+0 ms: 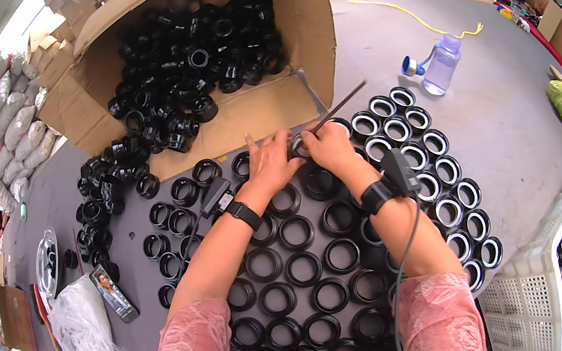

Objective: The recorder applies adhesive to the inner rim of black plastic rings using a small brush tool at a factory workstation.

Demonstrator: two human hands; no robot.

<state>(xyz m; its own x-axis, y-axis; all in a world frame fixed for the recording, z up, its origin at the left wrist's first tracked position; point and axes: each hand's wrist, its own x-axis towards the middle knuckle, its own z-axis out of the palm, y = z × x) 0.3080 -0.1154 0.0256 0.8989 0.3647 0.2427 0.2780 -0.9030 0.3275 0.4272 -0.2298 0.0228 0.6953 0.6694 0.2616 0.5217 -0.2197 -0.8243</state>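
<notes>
Beside the cardboard box's front flap, my left hand (270,162) has its thumb and forefinger around a small black ring (297,145), its other fingers spread. My right hand (333,147) meets it there, closed on a thin dark stick (346,103) that points up and away. The stick's lower end is hidden by my fingers. To the right stand rows of black rings with white inner rims (448,211). Under and between my forearms are rows of plain black rings (297,232).
A tipped cardboard box (313,38) spills black rings (200,56) onto the grey table (373,34). A water bottle (442,65) with its blue cap open stands beyond. A plastic bag (82,325) lies near left; a white crate (523,316) stands at right.
</notes>
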